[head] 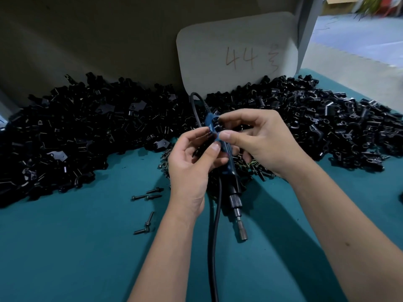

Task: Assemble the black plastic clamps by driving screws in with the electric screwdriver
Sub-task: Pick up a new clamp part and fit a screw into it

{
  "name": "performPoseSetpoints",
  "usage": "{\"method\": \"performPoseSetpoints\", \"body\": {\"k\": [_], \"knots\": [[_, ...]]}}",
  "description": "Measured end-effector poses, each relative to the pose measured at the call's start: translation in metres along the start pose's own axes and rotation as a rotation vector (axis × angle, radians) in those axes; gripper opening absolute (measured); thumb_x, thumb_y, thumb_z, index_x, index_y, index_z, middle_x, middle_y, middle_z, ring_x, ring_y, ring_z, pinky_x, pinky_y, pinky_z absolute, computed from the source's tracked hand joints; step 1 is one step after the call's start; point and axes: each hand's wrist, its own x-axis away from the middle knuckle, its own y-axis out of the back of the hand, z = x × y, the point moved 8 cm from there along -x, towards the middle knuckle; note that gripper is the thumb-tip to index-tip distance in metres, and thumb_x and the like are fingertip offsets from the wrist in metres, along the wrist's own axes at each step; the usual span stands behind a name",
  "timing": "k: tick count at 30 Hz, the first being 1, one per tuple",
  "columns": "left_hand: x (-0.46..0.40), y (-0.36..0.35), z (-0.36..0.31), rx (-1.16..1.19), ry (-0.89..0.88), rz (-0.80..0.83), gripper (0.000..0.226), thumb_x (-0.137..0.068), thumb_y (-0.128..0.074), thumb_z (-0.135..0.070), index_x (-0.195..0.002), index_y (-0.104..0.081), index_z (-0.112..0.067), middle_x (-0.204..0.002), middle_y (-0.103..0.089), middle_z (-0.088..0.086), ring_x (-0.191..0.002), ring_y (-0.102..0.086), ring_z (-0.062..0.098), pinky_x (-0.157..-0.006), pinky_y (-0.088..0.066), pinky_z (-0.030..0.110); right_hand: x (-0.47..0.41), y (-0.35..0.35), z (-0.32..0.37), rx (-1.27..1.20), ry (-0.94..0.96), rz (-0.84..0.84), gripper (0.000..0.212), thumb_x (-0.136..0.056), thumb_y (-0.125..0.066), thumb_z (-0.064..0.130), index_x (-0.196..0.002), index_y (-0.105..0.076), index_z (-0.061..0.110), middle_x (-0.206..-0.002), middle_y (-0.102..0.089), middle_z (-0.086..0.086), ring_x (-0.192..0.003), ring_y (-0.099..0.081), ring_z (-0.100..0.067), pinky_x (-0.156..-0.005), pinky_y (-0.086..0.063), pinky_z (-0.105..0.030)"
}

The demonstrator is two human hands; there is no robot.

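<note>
My left hand (192, 168) and my right hand (268, 142) meet over the middle of the table, and the fingertips of both pinch a small black clamp piece (215, 127). Its shape is mostly hidden by my fingers. Below my hands the electric screwdriver (236, 188), blue and black, lies on the teal table (87, 258) with its metal bit (242, 234) pointing toward me. Its black cable (214, 236) loops behind it and runs to the near edge. Neither hand grips the tool. A heap of screws (254, 167) lies under my right hand.
Large heaps of black clamp parts cover the table to the left (76, 131) and to the right (316, 123). Loose screws (152, 196) lie left of my left wrist, and more screws (145, 229) lie nearer me. A cardboard sign marked 44 (237, 53) leans against the back wall.
</note>
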Motion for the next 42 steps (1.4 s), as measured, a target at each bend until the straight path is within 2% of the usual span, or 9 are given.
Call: {"method": "performPoseSetpoints", "body": {"k": [2, 5, 10, 17, 24, 30, 33, 37, 42], "knots": [[0.001, -0.003, -0.001, 0.054, 0.009, 0.026, 0.026, -0.091, -0.071, 0.001, -0.113, -0.072, -0.014, -0.12, -0.07, 0.024, -0.092, -0.076, 0.031, -0.073, -0.061, 0.027, 0.001, -0.004, -0.001, -0.025, -0.009, 0.048, 0.03, -0.087, -0.082, 0.011, -0.115, -0.078, 0.02, -0.093, -0.075, -0.001, -0.062, -0.069, -0.022, -0.045, -0.053, -0.027], [0.001, -0.004, -0.003, 0.066, -0.014, 0.034, 0.026, -0.088, -0.073, -0.005, -0.111, -0.075, -0.015, -0.116, -0.073, 0.019, -0.088, -0.076, 0.024, -0.073, -0.061, 0.026, 0.002, -0.008, 0.0, -0.109, -0.016, 0.119, 0.032, -0.088, -0.078, 0.003, -0.118, -0.077, 0.014, -0.093, -0.075, 0.0, -0.07, -0.072, -0.018, -0.054, -0.058, -0.028], [0.0, 0.0, -0.006, 0.04, -0.038, -0.015, 0.026, -0.083, -0.083, -0.012, -0.108, -0.078, -0.019, -0.108, -0.075, 0.016, -0.071, -0.073, 0.019, -0.067, -0.059, 0.024, 0.004, -0.009, 0.0, -0.177, -0.047, 0.167, 0.034, -0.095, -0.067, -0.004, -0.124, -0.073, 0.012, -0.106, -0.074, -0.02, -0.078, -0.072, -0.022, -0.062, -0.059, -0.028], [0.002, -0.001, -0.009, 0.05, -0.027, -0.009, 0.033, -0.074, -0.084, -0.018, -0.107, -0.079, -0.015, -0.101, -0.078, 0.014, -0.068, -0.073, 0.021, -0.065, -0.06, 0.025, 0.004, -0.008, -0.001, -0.147, -0.052, 0.175, 0.031, -0.093, -0.069, -0.007, -0.122, -0.072, 0.003, -0.109, -0.075, -0.018, -0.085, -0.075, -0.033, -0.063, -0.06, -0.03], [0.003, -0.003, -0.01, 0.067, 0.0, 0.021, 0.034, -0.069, -0.086, -0.014, -0.103, -0.081, -0.015, -0.1, -0.078, 0.015, -0.07, -0.075, 0.021, -0.067, -0.06, 0.025, 0.006, -0.003, 0.002, -0.138, -0.054, 0.187, 0.033, -0.089, -0.072, -0.006, -0.121, -0.074, 0.006, -0.11, -0.075, -0.019, -0.088, -0.075, -0.029, -0.061, -0.059, -0.028], [0.003, -0.004, -0.01, 0.03, -0.007, -0.019, 0.026, -0.069, -0.085, -0.018, -0.095, -0.084, -0.02, -0.098, -0.08, 0.015, -0.072, -0.076, 0.023, -0.065, -0.06, 0.025, 0.006, -0.004, 0.001, -0.148, -0.074, 0.191, 0.043, -0.085, -0.073, -0.012, -0.122, -0.075, 0.01, -0.114, -0.066, -0.036, -0.088, -0.073, -0.029, -0.069, -0.062, -0.028], [0.002, -0.003, -0.01, 0.006, -0.025, -0.028, 0.026, -0.071, -0.085, -0.018, -0.097, -0.084, -0.019, -0.098, -0.08, 0.013, -0.081, -0.077, 0.022, -0.068, -0.059, 0.024, 0.005, -0.003, 0.001, -0.114, -0.071, 0.209, 0.045, -0.085, -0.074, -0.013, -0.122, -0.075, 0.012, -0.109, -0.069, -0.03, -0.089, -0.076, -0.03, -0.07, -0.063, -0.031], [0.002, -0.004, -0.008, -0.005, -0.014, -0.024, 0.026, -0.07, -0.086, -0.016, -0.095, -0.083, -0.018, -0.094, -0.081, 0.01, -0.078, -0.076, 0.019, -0.069, -0.06, 0.025, 0.006, 0.001, 0.003, -0.052, -0.055, 0.206, 0.045, -0.085, -0.076, -0.011, -0.121, -0.075, 0.015, -0.102, -0.077, -0.019, -0.088, -0.078, -0.03, -0.072, -0.065, -0.035], [0.001, -0.005, -0.004, -0.023, 0.029, -0.003, 0.03, -0.07, -0.087, -0.015, -0.099, -0.082, -0.011, -0.098, -0.08, 0.016, -0.081, -0.077, 0.025, -0.071, -0.061, 0.027, 0.006, 0.008, 0.01, 0.052, -0.05, 0.212, 0.046, -0.08, -0.082, -0.007, -0.119, -0.077, 0.016, -0.095, -0.077, -0.019, -0.082, -0.076, -0.024, -0.076, -0.065, -0.034]]}}
